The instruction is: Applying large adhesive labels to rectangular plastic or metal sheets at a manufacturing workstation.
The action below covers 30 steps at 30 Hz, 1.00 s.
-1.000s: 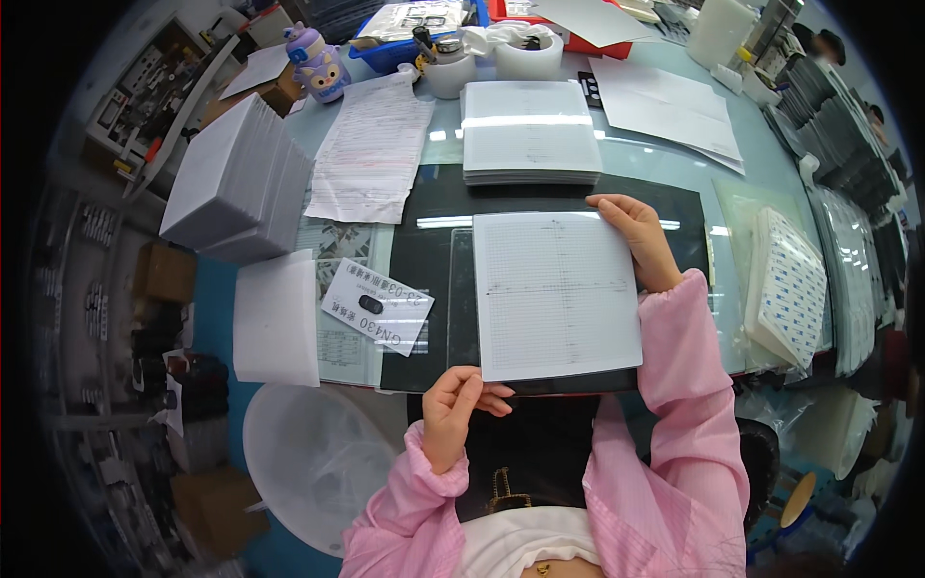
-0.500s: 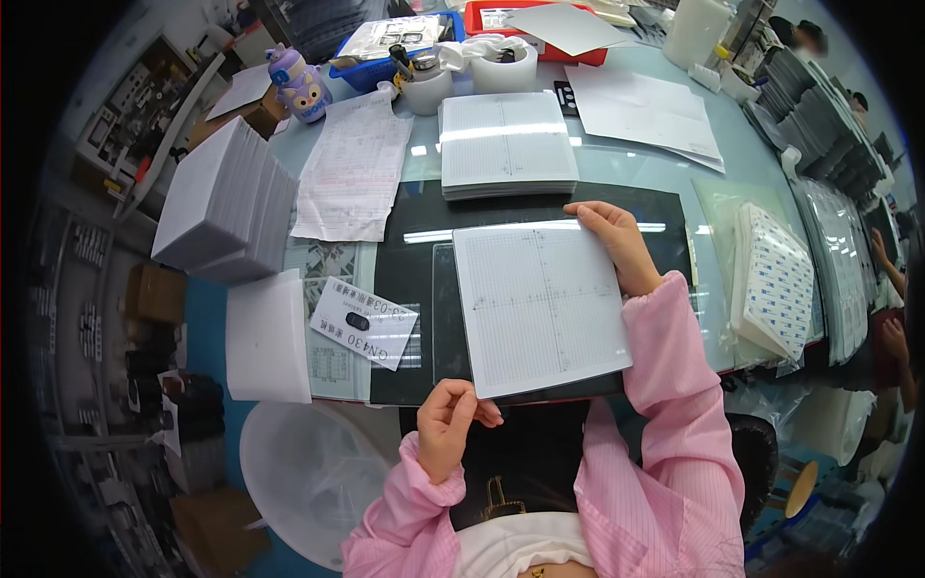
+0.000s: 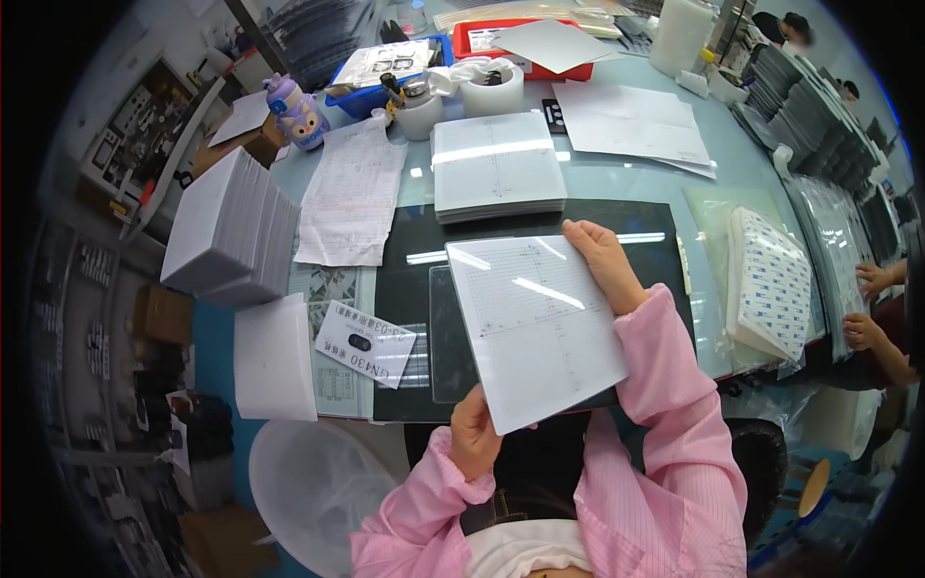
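A clear-topped sheet printed with a fine grid and crossed axes (image 3: 540, 337) is held tilted above the black mat (image 3: 409, 289). My right hand (image 3: 609, 265) grips its upper right edge, thumb on the face and fingers behind. At the lower left corner my left hand (image 3: 476, 435) pinches the sheet between thumb and fingers. Light strips reflect off its glossy face. Just beyond it lies a stack of similar gridded sheets (image 3: 499, 164). Left of the sheet, a white printed card (image 3: 366, 337) with a dark oval picture rests partly on the mat.
At left stand a block of white sheets (image 3: 217, 222) and a crumpled printed paper (image 3: 352, 197). Farther back are a purple bottle (image 3: 297, 114), a blue basket (image 3: 371, 91) and a red tray (image 3: 568, 69). Wrapped sheets (image 3: 766, 279) lie right; a co-worker's hands (image 3: 862, 328) show beyond. A white bin (image 3: 313, 491) stands below.
The sheet has tilted, its lower edge coming nearer to me, and reflections now cross it. My left hand has moved up and right onto its lower left corner.
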### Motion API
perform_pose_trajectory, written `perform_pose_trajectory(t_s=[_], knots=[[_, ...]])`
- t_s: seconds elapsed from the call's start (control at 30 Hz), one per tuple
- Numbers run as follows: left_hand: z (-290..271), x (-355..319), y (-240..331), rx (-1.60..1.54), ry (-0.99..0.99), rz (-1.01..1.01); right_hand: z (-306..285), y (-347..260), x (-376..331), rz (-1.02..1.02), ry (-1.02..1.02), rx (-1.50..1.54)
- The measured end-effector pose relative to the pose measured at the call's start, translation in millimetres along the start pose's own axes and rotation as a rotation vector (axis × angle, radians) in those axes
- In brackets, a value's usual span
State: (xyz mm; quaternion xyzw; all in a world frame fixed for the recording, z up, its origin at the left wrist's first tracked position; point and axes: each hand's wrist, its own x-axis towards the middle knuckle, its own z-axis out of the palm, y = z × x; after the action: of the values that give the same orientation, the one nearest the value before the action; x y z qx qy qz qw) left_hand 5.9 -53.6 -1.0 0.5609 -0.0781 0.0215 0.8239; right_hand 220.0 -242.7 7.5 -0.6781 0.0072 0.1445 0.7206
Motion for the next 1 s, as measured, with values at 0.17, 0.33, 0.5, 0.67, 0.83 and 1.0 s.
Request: perform_pose_trajectory(t_s=[0.17, 0.33, 0.5, 0.67, 0.83, 1.0], knots=[[7, 12, 5, -0.326, 0.001, -0.029, -1, 7, 3, -0.054, 0.026, -0.027], [10, 8, 1, -0.292, -0.007, 0.005, 2, 3, 0, -0.047, 0.018, -0.027], [36, 22, 25, -0.311, 0.106, 0.151, -4, 12, 3, -0.046, -0.038, -0.145], [41, 33, 58, 0.246, 0.365, 0.487, 26, -76, -84, -0.727, -0.571, -0.352], [43, 43, 99, 0.803, 0.213, 0.806, 77, -114, -151, -1.038, -0.415, -0.507], [56, 41, 84, 0.781, 0.059, 0.853, 34, -71, -89, -0.967, -0.010, -0.515]])
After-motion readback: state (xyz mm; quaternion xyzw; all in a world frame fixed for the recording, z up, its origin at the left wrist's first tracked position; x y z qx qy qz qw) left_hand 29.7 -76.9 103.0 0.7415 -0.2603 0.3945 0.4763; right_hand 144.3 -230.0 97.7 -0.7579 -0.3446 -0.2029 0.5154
